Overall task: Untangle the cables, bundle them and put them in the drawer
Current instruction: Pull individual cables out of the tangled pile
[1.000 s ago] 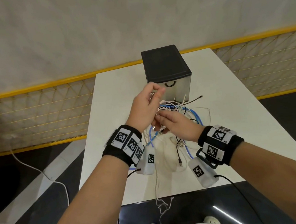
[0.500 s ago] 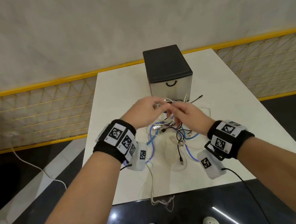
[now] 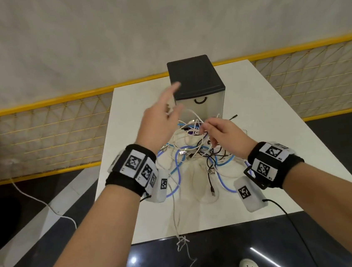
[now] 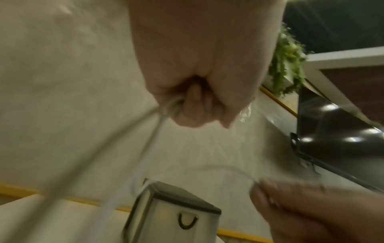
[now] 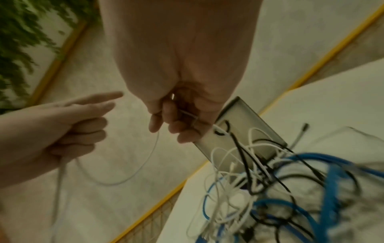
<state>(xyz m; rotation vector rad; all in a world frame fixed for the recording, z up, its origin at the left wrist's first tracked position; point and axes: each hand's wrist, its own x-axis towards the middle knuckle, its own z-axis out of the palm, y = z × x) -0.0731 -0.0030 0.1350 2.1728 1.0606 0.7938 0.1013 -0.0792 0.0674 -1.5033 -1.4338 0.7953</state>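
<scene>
The left hand (image 3: 158,122) is raised above the white table (image 3: 279,135), index and middle fingers stretched toward the drawer box (image 3: 196,87) at the far edge, while its other fingers curl around a thin white cable (image 5: 133,171). The right hand (image 3: 221,137) hovers lower over the table's middle, fingertips pinching the same white cable. Below it, the tangled cables (image 3: 197,157), blue, black and white, lie in a heap, one strand hanging over the near edge.

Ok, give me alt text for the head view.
Two hands pull a thin white cable out of a tangle of cables on a white table: left hand raised, right hand pinching. A closed drawer box stands behind.
</scene>
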